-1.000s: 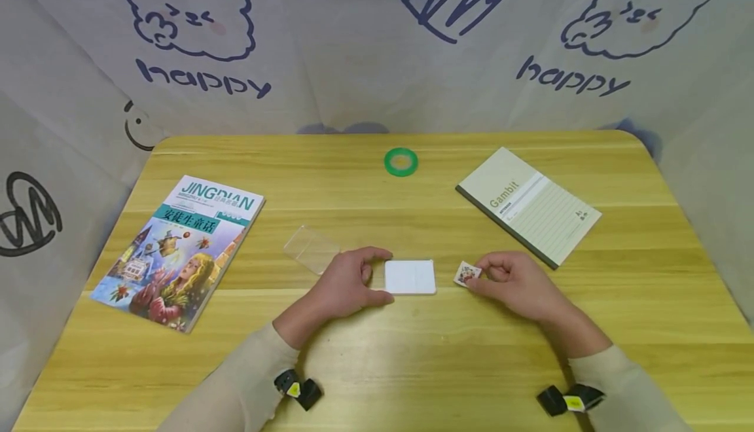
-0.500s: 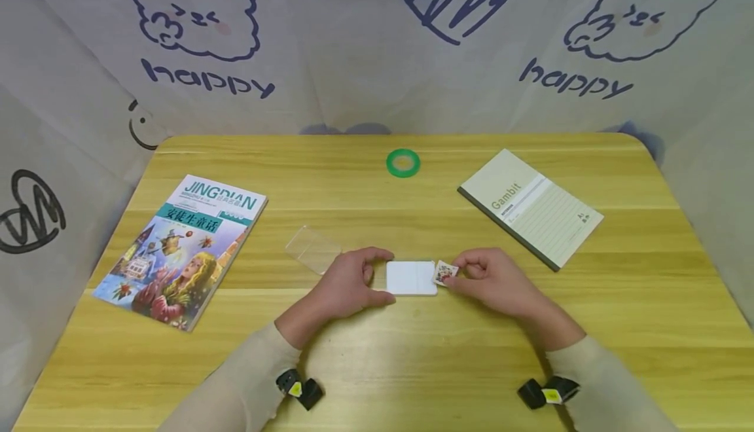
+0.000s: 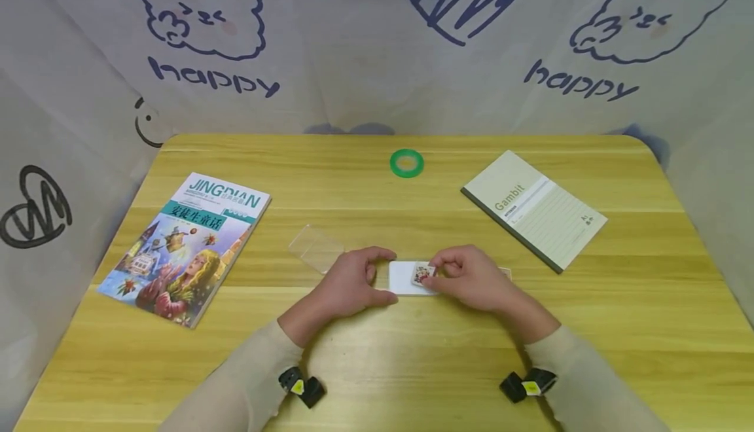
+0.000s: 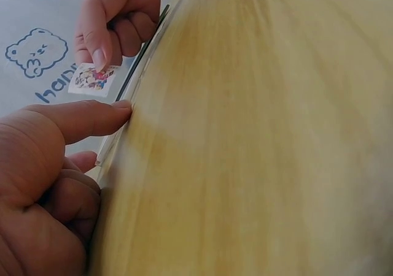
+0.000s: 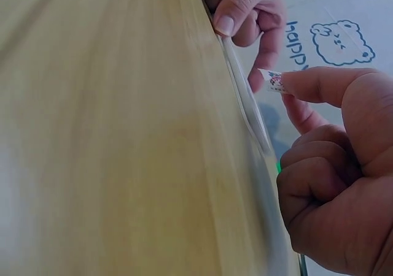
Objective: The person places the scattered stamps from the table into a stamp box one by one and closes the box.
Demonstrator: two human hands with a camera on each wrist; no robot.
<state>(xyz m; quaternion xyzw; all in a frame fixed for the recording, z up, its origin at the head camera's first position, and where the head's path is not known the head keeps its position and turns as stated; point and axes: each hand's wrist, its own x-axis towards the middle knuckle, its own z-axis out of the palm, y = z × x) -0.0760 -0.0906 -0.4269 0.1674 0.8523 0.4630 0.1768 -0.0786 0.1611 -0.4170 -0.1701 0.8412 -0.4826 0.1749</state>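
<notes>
A flat white box lies on the table in front of the person. My left hand grips its left end, thumb at the near edge and forefinger at the far edge. Between thumb and forefinger, my right hand pinches a small square sticker with a colourful cartoon print. In the head view the sticker overlaps the right part of the box. From the right wrist view, the sticker is held above the box's top face, slightly bent. The right hand hides the box's right end.
A clear plastic lid-like piece lies left of the box. A magazine is at the left, a notebook at the right, and a green tape roll at the back. A pale edge peeks out behind the right hand.
My right hand has moved left with the sticker, from beside the box to over its right part. The left hand keeps its grip on the box; the head view has shifted slightly.
</notes>
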